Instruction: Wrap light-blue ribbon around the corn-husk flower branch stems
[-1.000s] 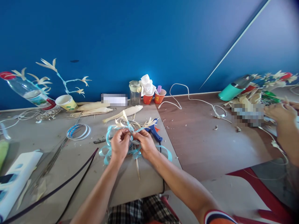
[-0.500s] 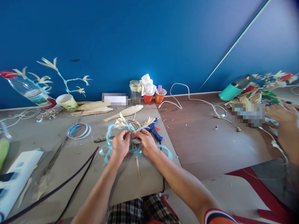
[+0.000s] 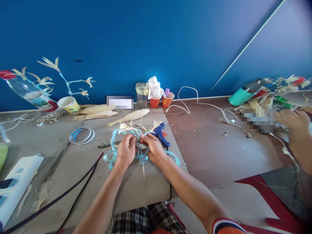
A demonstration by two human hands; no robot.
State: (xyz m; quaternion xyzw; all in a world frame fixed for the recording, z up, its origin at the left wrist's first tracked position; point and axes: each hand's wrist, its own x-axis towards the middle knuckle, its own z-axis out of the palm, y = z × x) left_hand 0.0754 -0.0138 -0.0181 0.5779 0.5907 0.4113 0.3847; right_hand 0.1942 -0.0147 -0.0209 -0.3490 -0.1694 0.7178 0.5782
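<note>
My left hand (image 3: 126, 149) and my right hand (image 3: 153, 147) are close together over the table, thumbs and fingers pinched on a thin stem wrapped in light blue ribbon. Cream dried-husk flowers (image 3: 125, 126) stick out above my left fingers, and another flower (image 3: 156, 126) rises above the right ones. Loops of shiny blue ribbon (image 3: 112, 156) spread around and beneath both hands. My fingers hide the exact pinching point. Just beyond my right hand lies a blue glue gun (image 3: 160, 134). A thin pale stick (image 3: 144, 175) points toward me below the hands.
At the back stand a paper cup (image 3: 69, 104) with a flower branch, a glass jar (image 3: 141, 96) and red cups (image 3: 167, 100). Husk bundles (image 3: 131, 117), ribbon rolls (image 3: 82, 136) and a power strip (image 3: 18, 182) lie leftward. At far right, a co-worker's hand (image 3: 293, 120) is near husks.
The flowers between my hands have tilted and shifted slightly, the left ones leftward. My hands stay almost in place, still pinching. The co-worker's hand at far right has moved a little.
</note>
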